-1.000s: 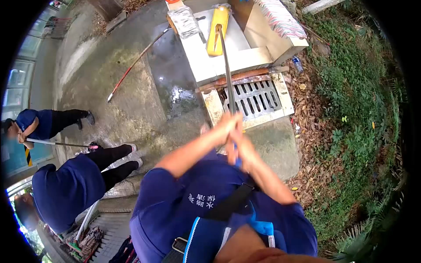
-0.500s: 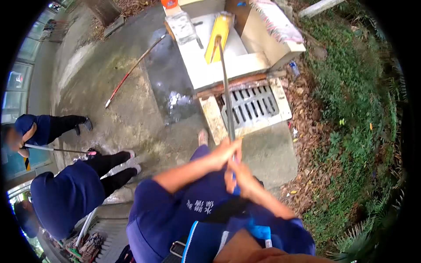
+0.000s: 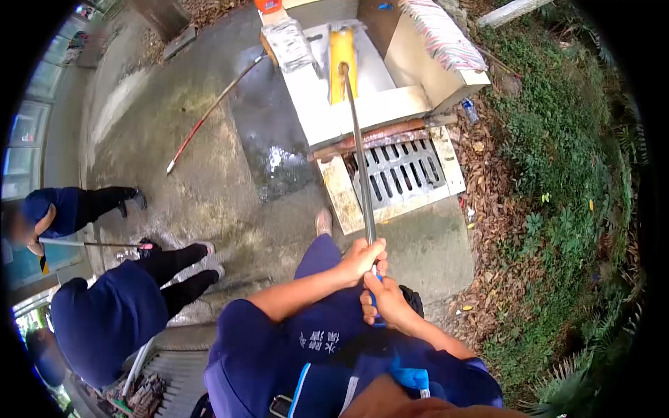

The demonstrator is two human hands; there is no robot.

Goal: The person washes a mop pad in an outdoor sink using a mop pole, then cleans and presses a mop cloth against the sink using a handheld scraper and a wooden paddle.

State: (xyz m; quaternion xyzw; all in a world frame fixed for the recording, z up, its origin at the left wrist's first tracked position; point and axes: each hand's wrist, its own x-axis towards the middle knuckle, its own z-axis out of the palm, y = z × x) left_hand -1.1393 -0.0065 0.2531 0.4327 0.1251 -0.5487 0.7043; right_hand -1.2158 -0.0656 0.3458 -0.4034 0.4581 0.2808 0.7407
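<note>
Wet concrete (image 3: 279,132) is being flanked by a pale trough (image 3: 387,104), fronted by a slotted grate (image 3: 404,168). A long pole (image 3: 361,160) is being held with its yellow head (image 3: 342,45) over the trough, the fingers of the left hand (image 3: 361,261) and right hand (image 3: 385,298) being wrapped around the pole. Possibly, footing is being endangered by wetness, and trough knocks are being invited by wide swings.

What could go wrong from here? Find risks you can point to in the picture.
The concrete looks wet and shiny in places, so the shoe might slip. The red pole slanting out over it could trip someone. With the left grip and right grip close together on the long pole, its yellow head might swing into the pale pad.
</note>
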